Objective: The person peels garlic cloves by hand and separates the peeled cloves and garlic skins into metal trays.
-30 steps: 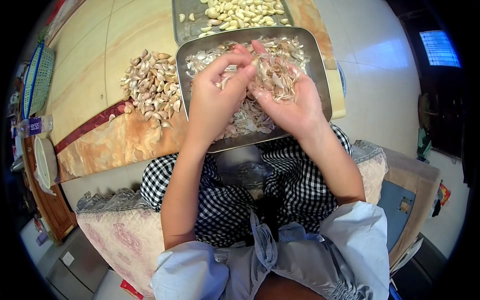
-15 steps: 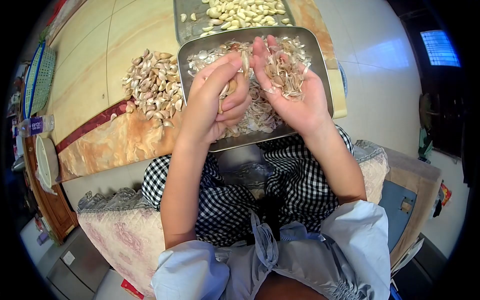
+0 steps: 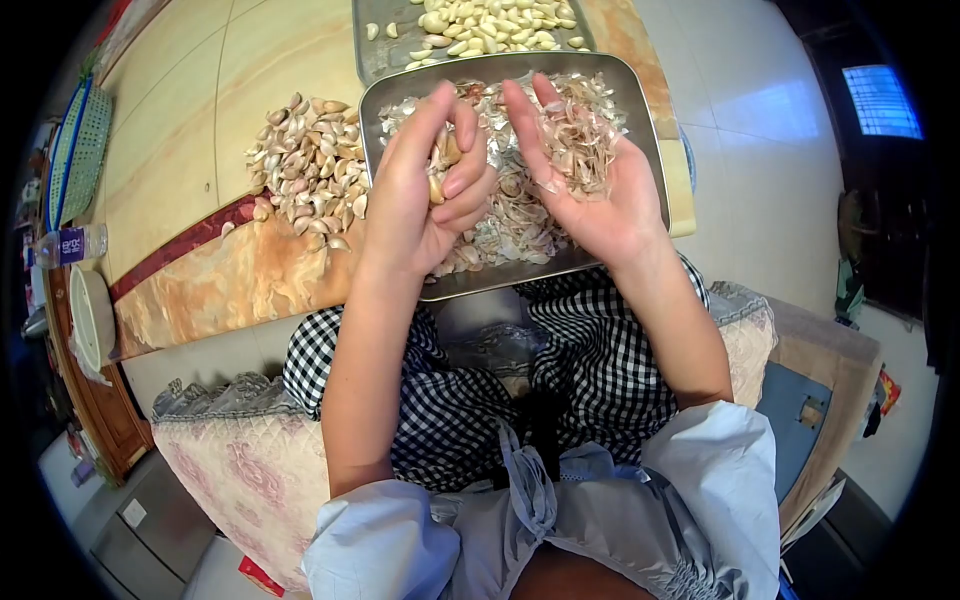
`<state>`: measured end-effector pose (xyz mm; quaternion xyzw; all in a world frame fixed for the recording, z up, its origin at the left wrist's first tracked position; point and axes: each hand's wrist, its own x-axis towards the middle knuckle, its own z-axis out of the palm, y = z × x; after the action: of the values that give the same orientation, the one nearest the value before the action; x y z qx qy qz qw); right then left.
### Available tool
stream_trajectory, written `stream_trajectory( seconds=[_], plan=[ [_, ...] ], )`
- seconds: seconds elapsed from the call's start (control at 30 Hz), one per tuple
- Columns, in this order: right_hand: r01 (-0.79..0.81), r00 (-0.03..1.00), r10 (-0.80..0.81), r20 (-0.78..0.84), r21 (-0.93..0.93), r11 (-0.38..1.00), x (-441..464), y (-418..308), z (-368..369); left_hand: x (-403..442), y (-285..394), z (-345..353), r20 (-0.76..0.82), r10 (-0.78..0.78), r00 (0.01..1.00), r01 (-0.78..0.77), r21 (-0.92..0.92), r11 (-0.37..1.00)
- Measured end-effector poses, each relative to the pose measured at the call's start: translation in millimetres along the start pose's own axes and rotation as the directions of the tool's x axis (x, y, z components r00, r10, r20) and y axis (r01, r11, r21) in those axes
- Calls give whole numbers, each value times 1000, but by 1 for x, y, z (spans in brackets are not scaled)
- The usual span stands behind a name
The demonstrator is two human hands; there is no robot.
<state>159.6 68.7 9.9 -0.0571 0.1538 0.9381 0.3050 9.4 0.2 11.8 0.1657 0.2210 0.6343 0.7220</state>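
Note:
My left hand (image 3: pixel 425 185) is curled around a few garlic cloves (image 3: pixel 440 165) with their skins on, its thumb raised away from them. Beside it, my right hand (image 3: pixel 620 205) is turned palm up and loosely cupped, with a pile of dry garlic skins (image 3: pixel 580 155) lying over its palm and fingers. Both hands are above a metal tray (image 3: pixel 640 120) full of loose papery peelings (image 3: pixel 505 225). Left of the tray, a heap of unpeeled garlic cloves (image 3: pixel 310 165) rests on the table.
Behind the near tray, a second metal tray (image 3: pixel 385 55) holds peeled garlic cloves (image 3: pixel 490 25). The marble-patterned table (image 3: pixel 240 280) has its front edge by my knees. At far left are a green basket (image 3: pixel 85 150), a plastic bottle (image 3: pixel 75 247) and a pale basin (image 3: pixel 92 315).
My left thumb has lifted off the cloves and the left fingers have loosened. The left hand has drawn slightly away from the right, which keeps its pile of skins.

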Motion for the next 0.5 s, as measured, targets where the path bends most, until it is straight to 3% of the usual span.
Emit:
stream_trajectory(
  seconds=[0.07, 0.1, 0.13, 0.17, 0.23, 0.27, 0.33, 0.5],
  plan=[
    [19, 999, -18, 38, -40, 999, 0, 5, 4, -1, -1, 6, -27, -20, 999, 23, 94, 995],
    [41, 996, -35, 77, -79, 996, 0, 7, 6, -1, -6, 14, -97, 104, 990, -58, 399, 915],
    [44, 996, -37, 79, -79, 996, 0, 5, 5, -2, -10, 20, -123, 244, 962, -101, 668, 738],
    [11, 988, 1, 152, -78, 997, 1, 4, 3, -3, -14, 21, -123, 244, 962, -101, 667, 738],
    [-16, 973, 34, 229, -79, 997, 0, 3, 3, -4, -23, 20, 9, 341, 940, -170, 880, 445],
    [24, 979, 1, 204, -121, 992, 1, 5, 6, -2, -27, 19, 9, 341, 940, -169, 879, 445],
    [66, 983, -36, 181, -162, 985, 1, 7, 8, 2, -33, 18, 259, 491, 832, -374, 915, 151],
    [66, 984, -31, 175, -194, 979, 0, 9, 7, -4, -30, 20, 171, 388, 906, -234, 965, 121]
  ],
)
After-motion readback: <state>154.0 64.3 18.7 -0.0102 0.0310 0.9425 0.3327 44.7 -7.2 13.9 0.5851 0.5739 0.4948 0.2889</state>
